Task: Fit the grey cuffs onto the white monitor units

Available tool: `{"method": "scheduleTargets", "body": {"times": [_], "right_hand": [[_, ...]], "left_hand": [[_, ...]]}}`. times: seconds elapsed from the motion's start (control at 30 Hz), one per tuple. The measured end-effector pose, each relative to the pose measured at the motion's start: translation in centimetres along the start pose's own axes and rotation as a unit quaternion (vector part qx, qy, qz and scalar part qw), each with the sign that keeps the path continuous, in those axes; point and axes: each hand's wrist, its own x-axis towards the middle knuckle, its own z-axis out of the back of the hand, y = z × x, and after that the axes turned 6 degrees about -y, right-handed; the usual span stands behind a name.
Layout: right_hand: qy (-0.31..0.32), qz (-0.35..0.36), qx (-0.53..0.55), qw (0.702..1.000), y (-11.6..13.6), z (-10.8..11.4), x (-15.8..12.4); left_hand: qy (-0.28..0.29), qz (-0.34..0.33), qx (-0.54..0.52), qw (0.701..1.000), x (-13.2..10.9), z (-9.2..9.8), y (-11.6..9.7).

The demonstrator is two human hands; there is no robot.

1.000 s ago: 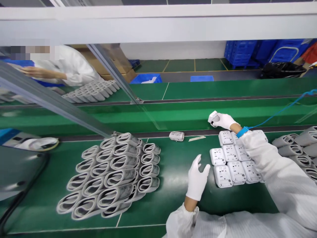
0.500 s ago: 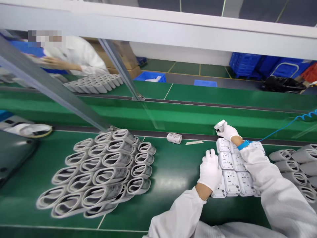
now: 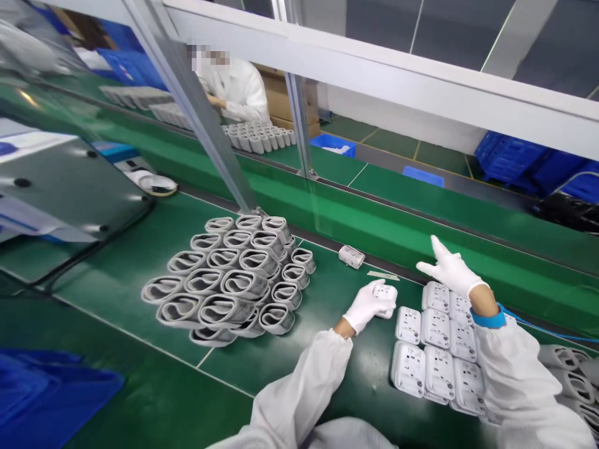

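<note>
My left hand (image 3: 367, 307), in a white glove, has its fingers closed around a small white plastic device (image 3: 386, 293) just over the green worktop. To the right of it lie rows of similar white plastic devices (image 3: 437, 329), with small slots and holes in their upper faces. Behind these rows my right hand (image 3: 452, 269), also gloved and with a blue band at the wrist, is raised with thumb and fingers spread; nothing is in it. A lone white and grey device (image 3: 350, 256) lies near the back edge, with a pale flat strip (image 3: 383, 275) beside it.
Grey rolled cuffs (image 3: 224, 290) are stacked on the left, and more rolled cuffs (image 3: 578, 383) lie at far right. A metal post (image 3: 201, 118) rises behind the left stack. Across the green partition (image 3: 374, 231) sits a co-worker (image 3: 241, 90). A blue cord (image 3: 547, 330) trails right.
The view has swung left. My right hand held a white piece and is now open. My left hand has moved from the rows' left edge and now grips a white device apart from them.
</note>
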Motion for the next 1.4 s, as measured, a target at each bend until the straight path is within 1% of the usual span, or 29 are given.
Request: {"method": "scheduleTargets", "body": {"times": [0.07, 0.17, 0.23, 0.3, 0.37, 0.47, 0.53, 0.6, 0.67, 0.73, 0.83, 0.87, 0.93, 1.0, 1.07, 1.1, 1.17, 1.27, 1.33, 1.4], "right_hand": [[0.049, 0.023, 0.014, 0.998, 2.1, -1.8, 0.9], [0.108, 0.056, 0.041, 0.992, 6.2, -6.1, 2.5], [0.133, 0.068, 0.059, 0.987, 8.9, -9.1, 3.3], [0.152, 0.073, 0.075, 0.983, 10.8, -11.6, 3.8], [0.168, 0.069, 0.09, 0.979, 11.6, -13.4, 4.1], [0.19, 0.044, 0.109, 0.975, 10.9, -14.5, 4.7], [0.206, 0.016, 0.13, 0.97, 9.5, -14.3, 4.8], [0.226, -0.01, 0.172, 0.959, 7.8, -13.1, 4.1], [0.241, -0.029, 0.236, 0.941, 6.4, -11.3, 2.1], [0.235, -0.047, 0.307, 0.921, 5.6, -9.5, -0.9], [0.178, -0.094, 0.385, 0.901, 5.9, -7.8, -6.6], [0.15, -0.119, 0.4, 0.896, 6.4, -7.7, -8.4], [0.075, -0.171, 0.409, 0.893, 7.5, -8.0, -11.8], [-0.002, -0.204, 0.386, 0.9, 8.6, -8.6, -14.4], [-0.042, -0.201, 0.349, 0.914, 9.3, -9.1, -16.2], [-0.042, -0.186, 0.333, 0.923, 9.4, -9.3, -16.8], [-0.02, -0.143, 0.32, 0.936, 9.3, -9.2, -17.5], [0.018, -0.101, 0.332, 0.938, 8.9, -8.4, -17.6], [0.049, -0.101, 0.375, 0.92, 9.0, -7.8, -17.6], [0.086, -0.112, 0.446, 0.884, 9.5, -7.3, -17.5]], "left_hand": [[-0.015, 0.006, -0.085, 0.996, 0.1, 1.0, 0.4], [-0.031, -0.002, -0.175, 0.984, -0.5, 2.5, 0.7], [-0.023, -0.004, -0.214, 0.977, -1.3, 3.5, 0.7], [-0.008, 0.0, -0.241, 0.971, -2.4, 4.6, 0.8], [-0.006, 0.003, -0.264, 0.964, -3.5, 5.6, 1.1], [-0.028, 0.005, -0.3, 0.953, -5.0, 7.0, 1.6], [-0.049, 0.007, -0.324, 0.945, -5.6, 7.6, 1.8], [-0.058, 0.012, -0.342, 0.938, -5.8, 7.9, 1.7], [-0.049, 0.019, -0.35, 0.935, -5.7, 7.9, 1.5], [-0.024, 0.027, -0.345, 0.938, -5.7, 7.6, 1.3], [0.033, 0.038, -0.323, 0.945, -5.8, 6.7, 1.2], [0.052, 0.042, -0.314, 0.947, -6.0, 6.3, 1.2], [0.077, 0.047, -0.308, 0.947, -6.5, 5.3, 1.3], [0.07, 0.056, -0.317, 0.944, -7.3, 4.0, 1.4], [0.041, 0.06, -0.333, 0.94, -8.2, 2.7, 1.4], [0.026, 0.061, -0.337, 0.939, -8.7, 2.1, 1.4], [0.008, 0.059, -0.325, 0.944, -9.5, 1.3, 1.0], [-0.008, 0.052, -0.265, 0.963, -10.2, 1.0, 0.0], [-0.037, 0.019, -0.207, 0.977, -10.4, 1.4, -0.9], [-0.077, -0.045, -0.137, 0.987, -10.7, 2.0, -1.9]]}}
